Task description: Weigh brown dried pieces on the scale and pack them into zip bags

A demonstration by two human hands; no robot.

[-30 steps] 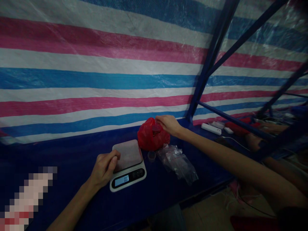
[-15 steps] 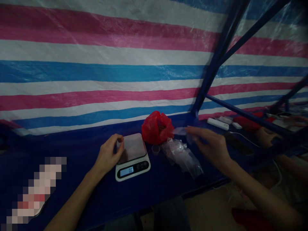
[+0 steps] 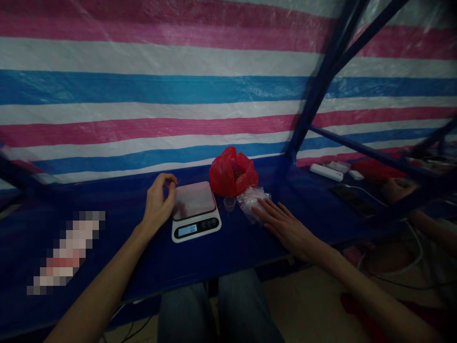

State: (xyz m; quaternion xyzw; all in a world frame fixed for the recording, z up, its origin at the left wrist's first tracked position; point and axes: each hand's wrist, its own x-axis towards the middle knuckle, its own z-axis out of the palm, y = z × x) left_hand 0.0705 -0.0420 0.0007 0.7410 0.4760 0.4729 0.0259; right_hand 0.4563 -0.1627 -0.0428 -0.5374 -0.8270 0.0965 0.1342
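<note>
My left hand [image 3: 159, 200] is beside the left edge of a white kitchen scale [image 3: 197, 224], its fingers curled toward the thumb. Nothing shows between them. The scale's platform is bare and its display reads 0.0. My right hand [image 3: 282, 226] lies flat with fingers stretched out over a pile of clear plastic zip bags [image 3: 250, 202], covering part of them. Behind the bags stands a red plastic bag [image 3: 224, 174], its mouth open, with brownish contents too dark to name. A small clear cup [image 3: 229, 204] sits between scale and bags.
On the blue tabletop [image 3: 203, 264], a pixelated flat object [image 3: 67, 252] lies at left. Blue metal bars [image 3: 314, 102] rise at right before a striped sheet [image 3: 143, 90]. Beyond them are a white power bank-like object [image 3: 326, 172], a dark phone-like slab [image 3: 352, 199] and another person's hand [image 3: 398, 189].
My right hand has come down and left onto the clear bags; the clear bag it held up is no longer distinct. My left hand stays curled by the scale. The view has tilted down.
</note>
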